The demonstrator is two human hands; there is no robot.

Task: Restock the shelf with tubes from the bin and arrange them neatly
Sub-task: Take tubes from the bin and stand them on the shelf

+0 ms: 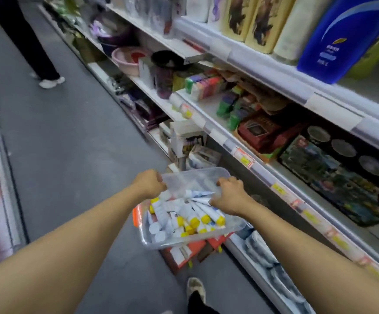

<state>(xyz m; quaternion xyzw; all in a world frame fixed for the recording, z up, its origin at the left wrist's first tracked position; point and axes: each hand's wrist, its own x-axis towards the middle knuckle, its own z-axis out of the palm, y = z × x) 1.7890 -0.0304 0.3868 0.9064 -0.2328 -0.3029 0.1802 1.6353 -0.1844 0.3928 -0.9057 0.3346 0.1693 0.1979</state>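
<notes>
Your left hand grips the clear bin's rim, while your right hand's fingers curl over the tubes inside.

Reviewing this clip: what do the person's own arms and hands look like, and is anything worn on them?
Both forearms are bare as far as the frame shows: no sleeves in view. The left hand and right hand wear no gloves, and no watch, bracelet or ring shows on either wrist or hand. No markings are visible.
</notes>
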